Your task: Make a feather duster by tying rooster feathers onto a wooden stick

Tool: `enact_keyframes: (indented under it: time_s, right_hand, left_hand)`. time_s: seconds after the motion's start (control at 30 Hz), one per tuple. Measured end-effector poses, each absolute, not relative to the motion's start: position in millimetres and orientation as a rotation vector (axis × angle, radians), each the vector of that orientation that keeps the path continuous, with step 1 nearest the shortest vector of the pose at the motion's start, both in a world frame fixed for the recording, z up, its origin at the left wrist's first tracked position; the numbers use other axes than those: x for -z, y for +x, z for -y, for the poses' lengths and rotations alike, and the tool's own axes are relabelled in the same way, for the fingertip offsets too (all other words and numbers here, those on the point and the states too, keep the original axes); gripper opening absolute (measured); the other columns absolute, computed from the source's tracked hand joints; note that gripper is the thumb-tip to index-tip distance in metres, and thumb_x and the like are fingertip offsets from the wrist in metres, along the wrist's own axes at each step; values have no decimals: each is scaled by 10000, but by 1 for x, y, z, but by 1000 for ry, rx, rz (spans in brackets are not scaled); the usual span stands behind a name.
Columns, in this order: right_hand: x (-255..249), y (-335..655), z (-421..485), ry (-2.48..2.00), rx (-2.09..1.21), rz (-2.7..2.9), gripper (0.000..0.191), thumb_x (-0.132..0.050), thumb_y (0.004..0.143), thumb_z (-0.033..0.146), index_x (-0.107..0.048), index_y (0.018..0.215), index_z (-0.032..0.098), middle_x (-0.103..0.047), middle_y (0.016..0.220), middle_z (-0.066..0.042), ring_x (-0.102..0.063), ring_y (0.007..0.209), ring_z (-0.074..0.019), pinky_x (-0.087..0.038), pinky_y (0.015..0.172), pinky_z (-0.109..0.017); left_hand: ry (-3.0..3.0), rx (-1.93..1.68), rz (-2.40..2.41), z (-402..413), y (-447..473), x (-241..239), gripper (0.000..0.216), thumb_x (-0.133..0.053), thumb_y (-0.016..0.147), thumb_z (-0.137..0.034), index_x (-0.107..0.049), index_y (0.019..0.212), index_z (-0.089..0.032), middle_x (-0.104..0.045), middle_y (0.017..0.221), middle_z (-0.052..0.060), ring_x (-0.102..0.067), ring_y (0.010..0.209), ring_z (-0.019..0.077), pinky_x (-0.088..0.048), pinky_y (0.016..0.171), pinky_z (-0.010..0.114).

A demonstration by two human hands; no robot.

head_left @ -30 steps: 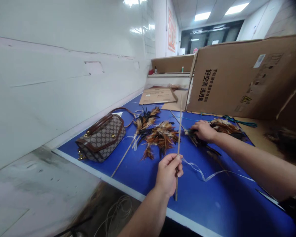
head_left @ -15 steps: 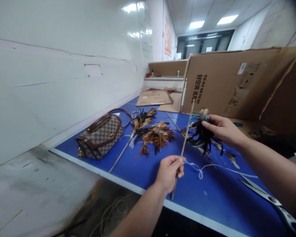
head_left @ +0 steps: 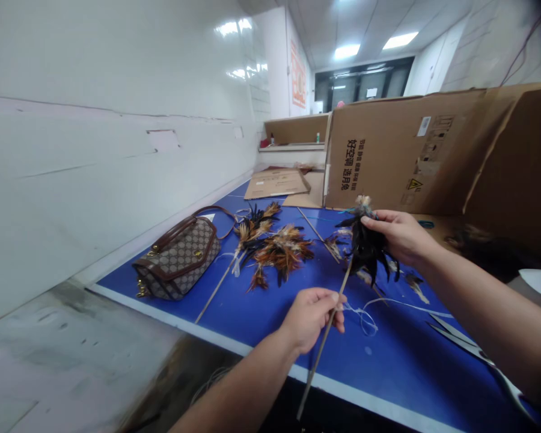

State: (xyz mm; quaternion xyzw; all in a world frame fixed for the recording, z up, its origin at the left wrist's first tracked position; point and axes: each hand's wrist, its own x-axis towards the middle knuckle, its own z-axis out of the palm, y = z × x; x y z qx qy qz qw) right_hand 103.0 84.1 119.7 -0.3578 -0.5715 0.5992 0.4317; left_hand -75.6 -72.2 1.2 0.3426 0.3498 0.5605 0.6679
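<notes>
My left hand [head_left: 318,317] pinches a thin stick [head_left: 321,356] partway along its length. The stick slants, its lower end past the table's front edge and its upper end reaching the black feathers. A loop of clear plastic string [head_left: 368,325] trails from the fingers. My right hand [head_left: 399,234] grips a bunch of black feathers [head_left: 368,243] near its pale tied top, the tips hanging down. Whether the stick's end touches the feathers or lies behind them I cannot tell. Large scissors [head_left: 462,341] rest below my right forearm.
Brown and black feather bunches [head_left: 286,246] lie mid-table, one with a stick. A patterned handbag [head_left: 180,258] sits at left by the wall. A big cardboard box [head_left: 388,150] stands behind on the blue table [head_left: 247,313]; flat cardboard [head_left: 277,183] lies farther back.
The stick has slid or been drawn down toward me, its upper end now at the black feathers instead of above them. My right hand still holds the bunch; the view has shifted slightly.
</notes>
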Motion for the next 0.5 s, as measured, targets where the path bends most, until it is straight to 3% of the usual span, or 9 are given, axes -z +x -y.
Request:
enact_keyframes:
  time_s: [0.2,0.33,0.5]
  right_hand:
    - [-102,89,-50,-798,-1472,1695,374,-829,780,529,-718,872,183,-719,781,-19,-653,667,-160,-538,648,-279]
    - [-103,90,-39,-829,-1396,1817,424,-784,802,584,-720,940,189,-730,853,-32,-677,766,-209,-559,718,-324]
    - [-117,125,-48,-923,-923,2069,370,-692,890,561,-744,1065,239,-752,983,-41,-674,956,-267,-555,881,-384]
  left_hand:
    - [747,-1325,-666,32,-71,-30,352,-846,705,-370,-671,795,-79,-659,706,82,-637,612,170,-529,601,312]
    - [711,-1367,-591,13,-68,-47,373,-890,626,-285,-658,848,-97,-605,694,22,-563,548,103,-375,475,206]
    - [745,-1321,-618,9,-71,-56,381,-903,644,-274,-636,855,-102,-582,783,20,-475,541,39,-204,436,160]
